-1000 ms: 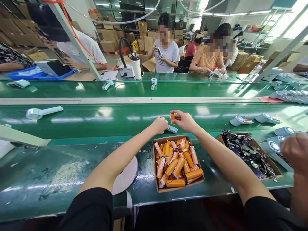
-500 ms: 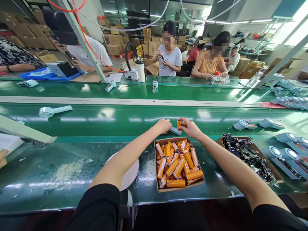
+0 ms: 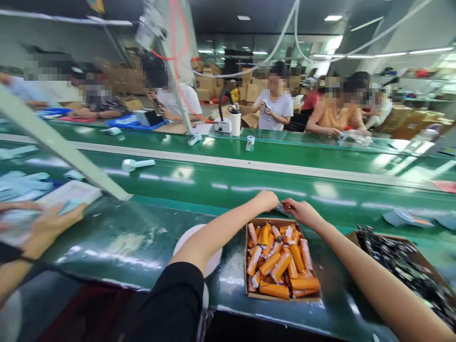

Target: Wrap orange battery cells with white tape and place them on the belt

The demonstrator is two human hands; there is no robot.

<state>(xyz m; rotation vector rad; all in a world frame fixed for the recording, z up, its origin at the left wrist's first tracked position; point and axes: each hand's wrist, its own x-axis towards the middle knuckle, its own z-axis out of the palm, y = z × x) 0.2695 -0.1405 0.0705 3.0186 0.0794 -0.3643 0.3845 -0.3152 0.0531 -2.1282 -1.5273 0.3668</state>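
My left hand (image 3: pixel 267 201) is closed on one end of a pale grey-blue plastic housing (image 3: pixel 282 209), which lies beyond the cardboard box and is partly hidden by my fingers. From the other side my right hand (image 3: pixel 303 212) meets the housing with its fingers pinched together. What those fingertips hold is too small and blurred to make out. Just below both hands stands an open cardboard box (image 3: pixel 247 270) full of orange-wrapped cylindrical batteries (image 3: pixel 281 266) with wires.
At right is a box of black electronic parts (image 3: pixel 402 266); pale housings (image 3: pixel 408 217) lie beyond it. A round pale disc (image 3: pixel 194 232) sits under my left forearm. A slanted metal post (image 3: pixel 71 147) and a co-worker's hands (image 3: pixel 53 225) are at left. A green conveyor (image 3: pixel 213 178) runs across.
The view has swung left, bringing a co-worker's hands into sight. The orange battery that my right hand held upright over the housing no longer shows clearly; my hands remain close together.
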